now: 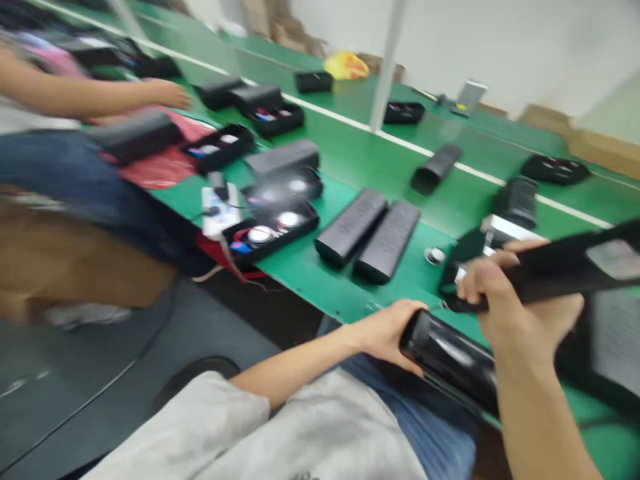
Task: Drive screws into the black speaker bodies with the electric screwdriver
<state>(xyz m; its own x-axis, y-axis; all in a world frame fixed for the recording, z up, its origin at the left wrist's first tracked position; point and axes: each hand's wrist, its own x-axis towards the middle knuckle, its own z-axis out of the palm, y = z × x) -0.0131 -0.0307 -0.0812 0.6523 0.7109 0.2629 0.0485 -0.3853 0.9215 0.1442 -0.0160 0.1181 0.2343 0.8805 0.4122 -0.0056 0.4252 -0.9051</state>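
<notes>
My left hand (393,333) is wrapped round the near end of a glossy black case (450,357) at the table's front edge. Above and to the right, my right hand (500,287) grips a long matte black case (575,263) that bears a pale label. That case slants up toward the right edge of the view. Behind my right hand are an open black case and a white-edged object (510,230), both partly hidden. A small round silver part (435,255) lies on the green table left of them.
Two dark grey cases (387,240) lie side by side on the green table (305,267). Open cases with round white parts (260,235) stand further left. A co-worker's arm (100,95) reaches in at the upper left. A white post (387,67) rises behind.
</notes>
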